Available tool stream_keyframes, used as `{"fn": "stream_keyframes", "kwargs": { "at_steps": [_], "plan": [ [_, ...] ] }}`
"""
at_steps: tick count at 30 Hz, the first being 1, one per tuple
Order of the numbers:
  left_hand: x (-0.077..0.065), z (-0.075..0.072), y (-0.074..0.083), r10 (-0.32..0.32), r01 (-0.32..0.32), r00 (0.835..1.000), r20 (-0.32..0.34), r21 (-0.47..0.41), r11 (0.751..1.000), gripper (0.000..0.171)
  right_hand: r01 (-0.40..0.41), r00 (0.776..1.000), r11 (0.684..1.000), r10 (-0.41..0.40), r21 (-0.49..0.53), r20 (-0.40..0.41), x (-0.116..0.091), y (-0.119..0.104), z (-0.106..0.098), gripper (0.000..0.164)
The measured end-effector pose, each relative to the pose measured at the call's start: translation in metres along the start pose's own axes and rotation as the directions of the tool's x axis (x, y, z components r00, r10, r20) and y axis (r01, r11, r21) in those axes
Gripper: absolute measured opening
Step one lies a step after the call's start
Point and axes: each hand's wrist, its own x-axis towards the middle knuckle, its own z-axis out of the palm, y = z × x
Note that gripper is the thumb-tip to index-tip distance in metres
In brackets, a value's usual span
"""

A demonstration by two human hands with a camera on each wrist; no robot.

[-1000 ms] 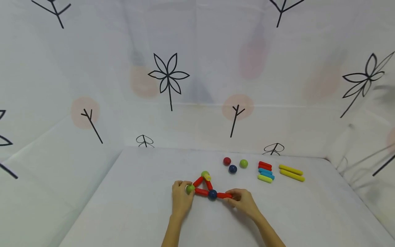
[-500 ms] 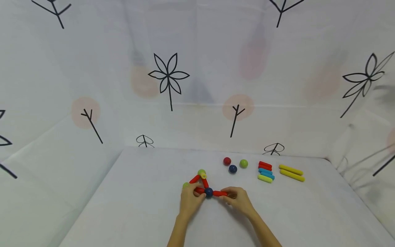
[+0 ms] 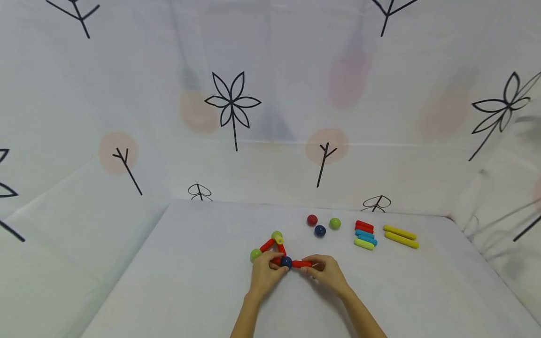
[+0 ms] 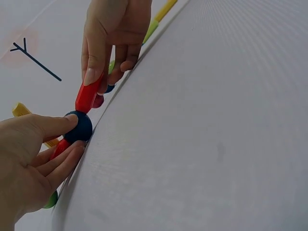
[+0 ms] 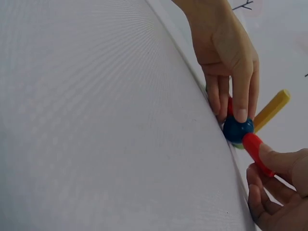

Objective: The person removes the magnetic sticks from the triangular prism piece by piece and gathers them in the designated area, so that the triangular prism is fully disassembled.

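Note:
A triangle of red rods and balls lies on the white table. Its corners are a green ball (image 3: pixel 255 255), a second green ball (image 3: pixel 276 235) at the back and a dark blue ball (image 3: pixel 286 262). From the back corner a yellow rod (image 5: pixel 272 111) sticks up. My left hand (image 3: pixel 265 274) grips the dark blue ball between thumb and fingers, partly covering the front red rod. With thumb and fingertips, my right hand (image 3: pixel 327 274) pinches another red rod (image 4: pixel 87 96), whose end meets the right side of the blue ball.
Behind the right hand lie a red ball (image 3: pixel 312 220), a blue ball (image 3: pixel 320 231) and a green ball (image 3: pixel 335 223). Farther right are short red, blue and yellow-green rods (image 3: pixel 364 244) and two long yellow rods (image 3: pixel 400 240). A patterned cloth (image 3: pixel 270 173) hangs behind the table.
My left hand has left the left green ball and moved right to grip the dark blue ball. The triangle and the right hand with its red rod have shifted slightly left.

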Motion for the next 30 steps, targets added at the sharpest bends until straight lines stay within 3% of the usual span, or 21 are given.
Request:
{"fn": "stream_keyframes", "kwargs": {
  "at_steps": [13, 22, 30],
  "plan": [
    [0.0003, -0.0004, -0.0001, 0.012, -0.013, 1.0, 0.027, 0.03, 0.999, 0.03, -0.001, 1.0, 0.999, 0.0, 0.041, 0.027, 0.0039, 0.0095, -0.0036, 0.029],
    [-0.001, -0.0011, -0.0015, 0.004, -0.007, 0.998, 0.055, 0.049, 0.999, 0.029, -0.039, 0.996, 0.992, 0.028, 0.122, 0.089, -0.0002, 0.0079, -0.0061, 0.03],
    [-0.002, -0.001, -0.0004, -0.002, -0.002, 0.999, 0.048, 0.078, 0.997, 0.028, -0.068, 0.997, 0.993, 0.065, 0.1, 0.036, -0.0045, 0.0055, -0.0098, 0.033]
  ]
}}
